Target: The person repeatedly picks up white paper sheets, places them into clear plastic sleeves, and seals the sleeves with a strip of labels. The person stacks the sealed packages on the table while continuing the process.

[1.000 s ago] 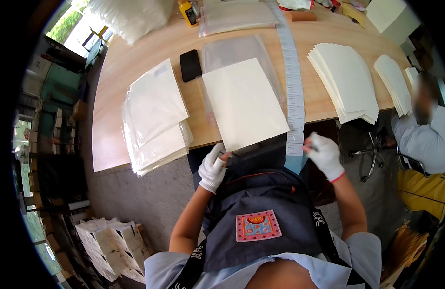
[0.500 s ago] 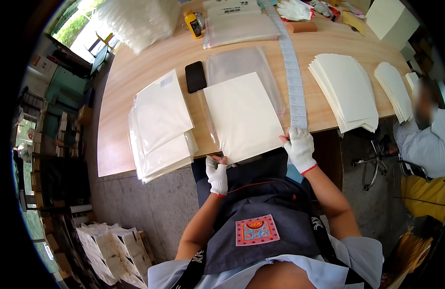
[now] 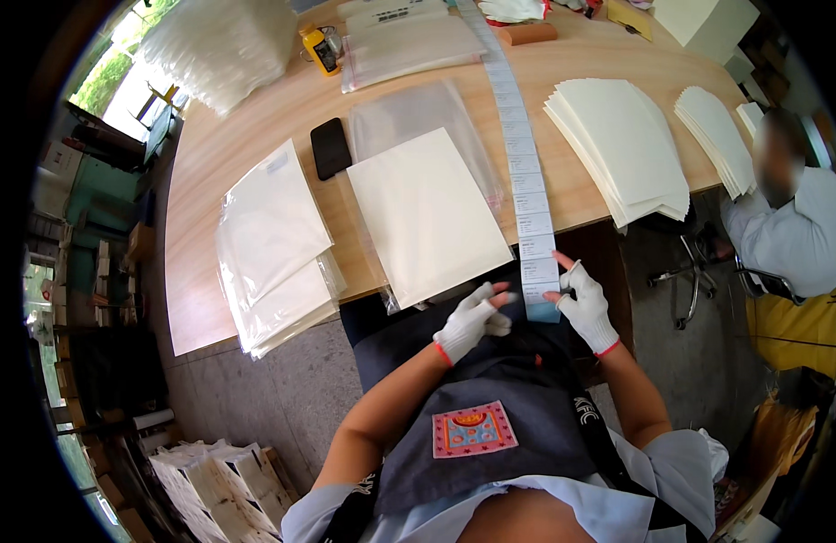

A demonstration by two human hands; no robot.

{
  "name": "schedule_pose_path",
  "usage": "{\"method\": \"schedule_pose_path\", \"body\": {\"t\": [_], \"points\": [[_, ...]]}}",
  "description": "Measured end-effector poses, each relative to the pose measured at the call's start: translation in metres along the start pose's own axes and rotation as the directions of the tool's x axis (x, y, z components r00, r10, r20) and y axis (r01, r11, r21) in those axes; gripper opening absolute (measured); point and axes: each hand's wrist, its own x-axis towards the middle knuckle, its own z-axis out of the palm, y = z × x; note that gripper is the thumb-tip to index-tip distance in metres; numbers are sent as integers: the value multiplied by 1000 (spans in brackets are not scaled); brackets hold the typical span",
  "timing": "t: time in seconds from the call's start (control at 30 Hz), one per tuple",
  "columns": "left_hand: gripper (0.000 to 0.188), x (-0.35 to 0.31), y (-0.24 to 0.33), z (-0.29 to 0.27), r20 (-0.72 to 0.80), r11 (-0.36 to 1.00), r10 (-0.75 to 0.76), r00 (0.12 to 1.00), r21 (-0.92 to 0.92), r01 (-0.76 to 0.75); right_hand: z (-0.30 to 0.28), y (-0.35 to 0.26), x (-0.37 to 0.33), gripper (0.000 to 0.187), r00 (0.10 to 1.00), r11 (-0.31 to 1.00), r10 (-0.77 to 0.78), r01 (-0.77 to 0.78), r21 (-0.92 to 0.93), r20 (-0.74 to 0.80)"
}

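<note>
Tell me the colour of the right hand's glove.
White glove with red trim, in the head view.

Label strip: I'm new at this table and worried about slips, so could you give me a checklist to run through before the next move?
1. Right hand at the right edge of the label strip: ok.
2. Left hand free: ok, it appears to hold nothing.
3. Strip's near end on the table: not ok, it extends past the edge.
4. Cream sheet fully on the table: not ok, its near end overhangs.
5. Phone clear of the sheet: cannot tell, their corners nearly meet.
</note>
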Motion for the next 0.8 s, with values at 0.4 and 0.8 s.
{"method": "schedule_pose_path", "body": {"t": [0.4, 0.8], "points": [[13, 60, -17, 21, -12, 996, -41, 999, -77, 40, -19, -54, -8, 23, 778, 682, -628, 571, -458, 34], [5, -85, -17, -118, -471, 875, 327, 819, -176, -451, 47, -48, 78, 13, 939, 980, -41, -29, 196, 341]]}}
